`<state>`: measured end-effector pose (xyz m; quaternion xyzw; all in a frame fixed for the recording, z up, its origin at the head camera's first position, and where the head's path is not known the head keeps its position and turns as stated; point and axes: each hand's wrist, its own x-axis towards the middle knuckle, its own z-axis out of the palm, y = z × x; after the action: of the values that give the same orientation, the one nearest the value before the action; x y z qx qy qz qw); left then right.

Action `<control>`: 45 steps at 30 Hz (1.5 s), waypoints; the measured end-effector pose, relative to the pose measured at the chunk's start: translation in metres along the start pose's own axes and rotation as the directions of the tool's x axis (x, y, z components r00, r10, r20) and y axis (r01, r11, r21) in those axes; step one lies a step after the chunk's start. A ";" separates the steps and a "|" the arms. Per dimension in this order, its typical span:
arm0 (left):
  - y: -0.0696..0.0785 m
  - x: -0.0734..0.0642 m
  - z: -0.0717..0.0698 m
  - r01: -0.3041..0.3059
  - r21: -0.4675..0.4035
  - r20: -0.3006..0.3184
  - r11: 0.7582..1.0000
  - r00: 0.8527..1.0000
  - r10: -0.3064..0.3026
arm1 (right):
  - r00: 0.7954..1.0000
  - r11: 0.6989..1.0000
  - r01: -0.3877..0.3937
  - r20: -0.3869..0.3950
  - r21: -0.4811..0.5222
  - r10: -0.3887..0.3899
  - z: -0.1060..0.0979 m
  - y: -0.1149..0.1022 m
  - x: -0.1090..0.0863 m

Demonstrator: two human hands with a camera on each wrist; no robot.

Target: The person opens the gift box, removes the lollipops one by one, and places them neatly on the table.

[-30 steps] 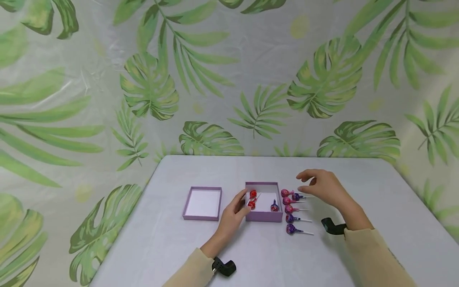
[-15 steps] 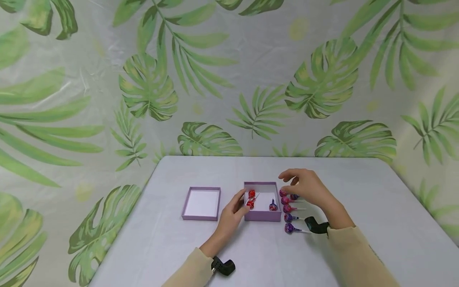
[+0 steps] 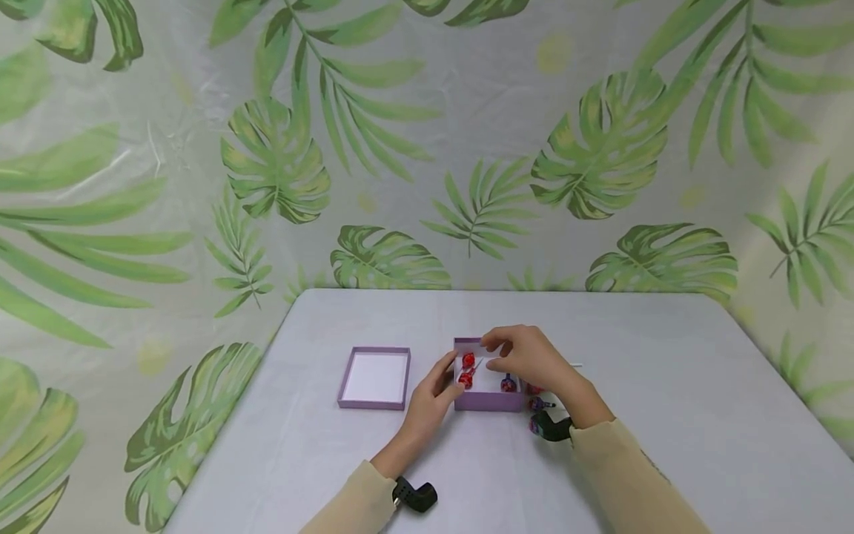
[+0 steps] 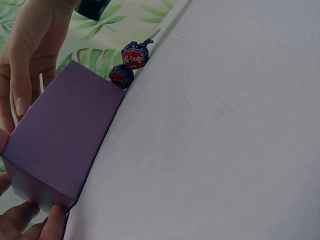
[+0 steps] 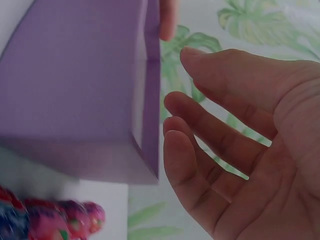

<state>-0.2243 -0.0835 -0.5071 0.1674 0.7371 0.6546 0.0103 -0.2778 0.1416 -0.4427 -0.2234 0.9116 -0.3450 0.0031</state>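
Note:
A purple open box (image 3: 490, 401) stands on the table with its white inside showing. My left hand (image 3: 430, 400) grips the box's left side; in the left wrist view its fingertips (image 4: 54, 225) press the wall low down. Inside, red lollipops (image 3: 468, 360) lie at the left and a dark purple-blue lollipop (image 3: 508, 384) at the front right. Over the box's right part hovers my right hand (image 3: 530, 361), its fingers loosely bent. The right wrist view shows nothing between those fingers. Right of the box, lollipops (image 3: 537, 403) lie in a column, mostly hidden by the right hand and wrist.
A shallow purple-rimmed lid (image 3: 373, 405), white inside, lies left of the box. Blurred pink lollipops (image 5: 47, 220) show beside the box in the right wrist view. Behind the white table (image 3: 267, 460) hangs a leaf-patterned cloth (image 3: 480, 111).
My right hand has moved left, from beyond the lollipop column, across it, to above the box. The left hand and the box have stayed in place.

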 end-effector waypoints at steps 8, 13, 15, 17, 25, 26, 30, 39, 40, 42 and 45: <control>0.001 0.003 -0.001 -0.003 0.000 0.006 1.000 1.000 0.003 | 0.998 0.999 0.019 0.066 0.026 -0.021 0.019 -0.001 0.014; -0.001 0.002 -0.001 -0.019 -0.024 0.007 1.000 1.000 0.019 | 0.993 0.999 0.018 0.112 0.046 -0.023 0.031 0.000 0.020; -0.002 0.001 0.000 -0.020 -0.023 0.003 1.000 1.000 0.020 | 0.992 0.999 0.026 0.121 0.041 -0.030 0.035 0.001 0.021; -0.003 0.001 0.000 -0.023 -0.019 -0.001 1.000 1.000 0.023 | 0.992 0.999 0.037 0.122 0.025 -0.039 0.038 0.000 0.023; -0.003 0.000 -0.001 -0.027 -0.023 -0.004 0.999 1.000 0.026 | 0.993 0.996 0.062 0.106 -0.062 -0.055 0.047 -0.002 0.029; -0.003 0.001 -0.001 -0.026 -0.024 -0.004 0.999 1.000 0.026 | 0.993 0.996 0.063 0.103 -0.069 -0.055 0.048 -0.002 0.029; -0.002 0.001 0.000 -0.023 -0.022 -0.008 0.999 1.000 0.023 | 0.994 0.994 0.058 0.102 -0.087 -0.049 0.050 -0.003 0.032; -0.004 0.002 0.000 -0.034 -0.013 -0.012 0.999 0.999 0.034 | 0.991 0.986 0.068 0.128 -0.155 -0.048 0.054 -0.006 0.032; -0.004 0.002 -0.001 -0.033 -0.011 -0.011 0.999 0.999 0.033 | 0.990 0.984 0.070 0.133 -0.162 -0.049 0.054 -0.006 0.033; -0.003 0.002 -0.001 -0.030 -0.013 -0.007 0.999 1.000 0.030 | 0.988 0.983 0.072 0.145 -0.170 -0.047 0.054 -0.007 0.033; -0.002 0.002 -0.002 -0.018 -0.018 -0.001 1.000 1.000 0.018 | 0.987 0.983 0.066 0.159 -0.172 -0.038 0.055 -0.007 0.033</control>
<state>-0.2273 -0.0848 -0.5088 0.1738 0.7297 0.6613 0.0056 -0.2960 0.0888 -0.4749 -0.2727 0.9295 -0.2442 0.0449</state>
